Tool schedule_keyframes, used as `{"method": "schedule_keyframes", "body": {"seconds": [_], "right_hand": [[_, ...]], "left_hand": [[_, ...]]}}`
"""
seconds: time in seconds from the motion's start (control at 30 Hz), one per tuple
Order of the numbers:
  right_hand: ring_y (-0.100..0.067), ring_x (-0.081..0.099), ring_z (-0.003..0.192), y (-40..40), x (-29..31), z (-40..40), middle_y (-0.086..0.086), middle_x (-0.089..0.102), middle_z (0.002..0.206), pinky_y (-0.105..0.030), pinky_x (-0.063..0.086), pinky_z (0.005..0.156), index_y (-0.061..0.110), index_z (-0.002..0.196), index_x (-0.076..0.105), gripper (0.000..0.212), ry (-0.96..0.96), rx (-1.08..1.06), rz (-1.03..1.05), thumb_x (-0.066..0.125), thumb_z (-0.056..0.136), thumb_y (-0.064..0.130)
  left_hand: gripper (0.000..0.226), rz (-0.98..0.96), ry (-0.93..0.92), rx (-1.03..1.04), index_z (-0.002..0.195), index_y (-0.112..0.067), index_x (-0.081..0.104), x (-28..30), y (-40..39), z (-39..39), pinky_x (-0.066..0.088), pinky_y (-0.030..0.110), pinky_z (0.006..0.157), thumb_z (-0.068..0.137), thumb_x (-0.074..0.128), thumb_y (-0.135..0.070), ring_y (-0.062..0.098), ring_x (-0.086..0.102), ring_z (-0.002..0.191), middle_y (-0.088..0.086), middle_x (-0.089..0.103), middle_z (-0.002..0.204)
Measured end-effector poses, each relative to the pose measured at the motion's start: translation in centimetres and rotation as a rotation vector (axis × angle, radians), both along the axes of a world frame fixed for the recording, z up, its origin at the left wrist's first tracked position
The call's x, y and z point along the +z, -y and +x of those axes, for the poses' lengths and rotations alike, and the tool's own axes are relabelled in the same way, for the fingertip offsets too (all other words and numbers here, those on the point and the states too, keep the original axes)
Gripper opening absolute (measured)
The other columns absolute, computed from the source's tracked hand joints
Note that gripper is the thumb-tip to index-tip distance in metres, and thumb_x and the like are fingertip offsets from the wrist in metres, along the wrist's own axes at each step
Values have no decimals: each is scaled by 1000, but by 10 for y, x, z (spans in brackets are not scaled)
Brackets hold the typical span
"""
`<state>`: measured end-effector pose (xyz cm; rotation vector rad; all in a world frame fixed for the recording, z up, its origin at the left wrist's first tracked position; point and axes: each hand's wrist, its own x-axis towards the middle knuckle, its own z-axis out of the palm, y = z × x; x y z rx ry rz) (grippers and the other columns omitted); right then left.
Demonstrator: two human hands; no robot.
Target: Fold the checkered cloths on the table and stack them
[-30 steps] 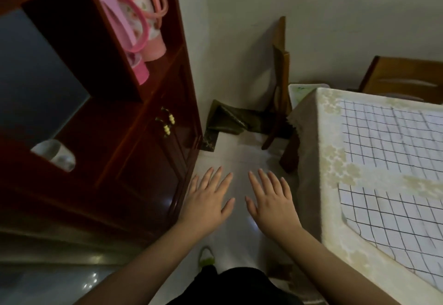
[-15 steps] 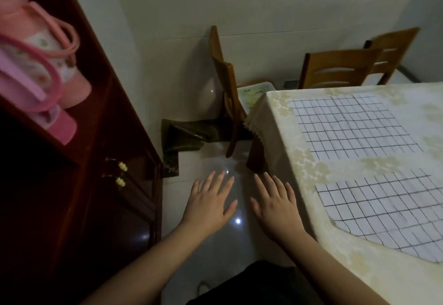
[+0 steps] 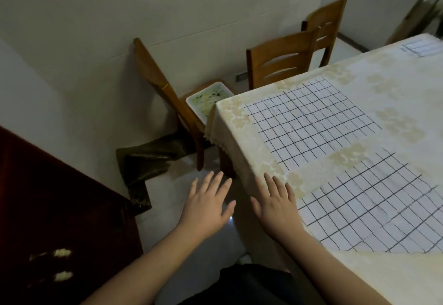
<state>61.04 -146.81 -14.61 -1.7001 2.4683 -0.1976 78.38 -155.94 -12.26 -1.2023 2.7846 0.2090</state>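
Cream floral tablecloth (image 3: 239, 122) | two flat grid-checked cloths (image 3: 309, 122) | left hand (image 3: 206, 208), right hand (image 3: 278, 208) fingers spread, empty

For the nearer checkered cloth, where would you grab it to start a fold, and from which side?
Probably the nearer checkered cloth at its left edge, close to the right hand, coming from the table's left edge. It lies flat and spread open, so an edge or corner must be pinched up. Both hands, including the left hand, are open and empty.
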Motion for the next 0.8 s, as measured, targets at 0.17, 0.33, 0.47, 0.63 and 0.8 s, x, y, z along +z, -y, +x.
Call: {"method": "schedule_keyframes", "body": {"seconds": [0.17, 0.33, 0.47, 0.63, 0.8], "right_hand": [[-34, 50, 129, 27, 1, -26, -12, 54, 141, -54, 36, 107, 18, 137, 54, 60, -3, -39, 39, 29, 94, 50], [-33, 51, 129, 47, 0, -47, -11, 54, 141, -51, 30, 110, 20, 136, 56, 70, 16, -146, 73, 6, 99, 53], [-33, 52, 129, 61, -4, -60, -11, 54, 141, -48, 20, 109, 20, 136, 56, 59, 38, -223, 108, 31, 92, 51], [-32, 54, 127, 87, -11, -71, -11, 56, 139, -49, 24, 109, 19, 133, 59, 58, 19, -333, 126, 34, 90, 49], [-30, 50, 131, 126, -10, -71, -10, 53, 142, -49, 35, 107, 20, 137, 55, 59, 21, -484, 193, 31, 92, 48]], "left_hand": [[66, 17, 59, -101, 152, -24, 29, 7, 41, -39, 10, 50, 120, 95, 17, -57, 24, 9, 150, 3, 18, 162], [72, -6, 70, -193, 150, -23, 33, 9, 75, -74, 8, 50, 120, 91, 12, -58, 24, 11, 150, 3, 23, 161], [70, -16, 67, -278, 144, -22, 45, 2, 106, -99, 16, 52, 117, 91, 15, -58, 25, 23, 147, 4, 33, 157], [72, 19, 48, -417, 148, -23, 39, -11, 153, -129, 11, 52, 118, 89, 15, -59, 24, 12, 150, 3, 23, 161], [75, 10, 68, -590, 153, -24, 24, -10, 210, -150, -3, 49, 119, 89, 7, -59, 24, -2, 151, 2, 10, 164]]}}
